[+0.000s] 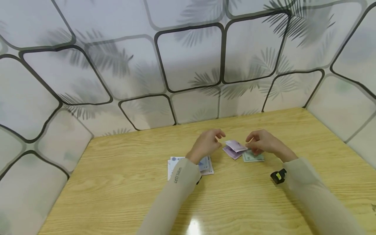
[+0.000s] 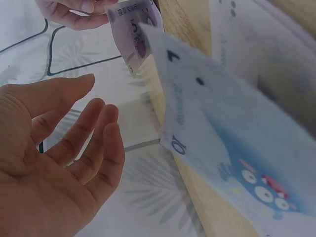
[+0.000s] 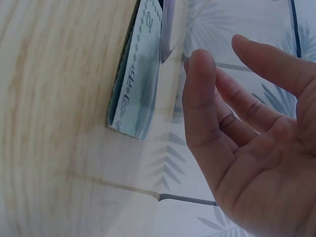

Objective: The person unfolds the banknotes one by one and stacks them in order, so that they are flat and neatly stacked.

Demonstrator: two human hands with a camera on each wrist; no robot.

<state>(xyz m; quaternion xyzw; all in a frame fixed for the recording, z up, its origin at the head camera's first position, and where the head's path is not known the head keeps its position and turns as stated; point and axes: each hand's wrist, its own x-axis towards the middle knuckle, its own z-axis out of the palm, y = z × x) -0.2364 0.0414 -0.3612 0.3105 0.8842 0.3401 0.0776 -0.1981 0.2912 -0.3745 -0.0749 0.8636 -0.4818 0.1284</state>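
Observation:
Bent but holding nothing, my left hand (image 1: 205, 143) hovers to the left of a folded purple banknote (image 1: 233, 149), thumb apart from the fingers. My right hand (image 1: 264, 143) is on the note's other side, fingertips right at its raised edge; in the right wrist view nothing lies between thumb and fingers. A green folded banknote (image 1: 253, 158), marked 2 in the right wrist view, lies beneath the right hand. The purple note (image 2: 136, 34) shows a 5 and stands partly unfolded. Blue-white banknotes (image 1: 207, 164) lie under the left wrist, one with a cartoon figure (image 2: 266, 190).
The wooden table (image 1: 117, 189) meets a patterned curtain (image 1: 194, 101) at its back and sides. A small black device with a yellow mark (image 1: 278, 176) sits at the right wrist. Both arms wear light long sleeves (image 1: 170, 192).

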